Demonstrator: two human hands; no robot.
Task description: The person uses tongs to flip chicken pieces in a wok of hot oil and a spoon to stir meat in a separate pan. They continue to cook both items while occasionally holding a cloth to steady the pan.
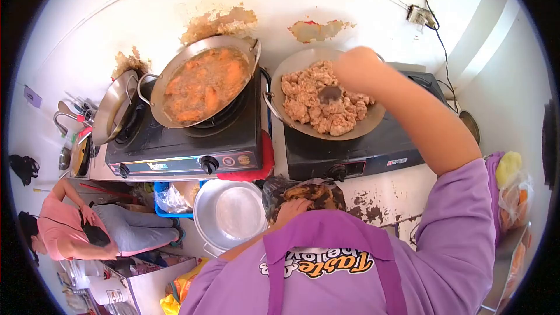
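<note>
Holding ladle [331, 94] in wok [302, 62] with right hand [357, 67], left hand [293, 209] gripping bag [319, 192]

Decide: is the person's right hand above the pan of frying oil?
No, the right hand holds a spoon over the other pan, heaped with pale battered pieces.

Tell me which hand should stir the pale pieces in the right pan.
Right: the right hand holds the spoon over that pan; the left hand rests on a dark bag below.
</note>
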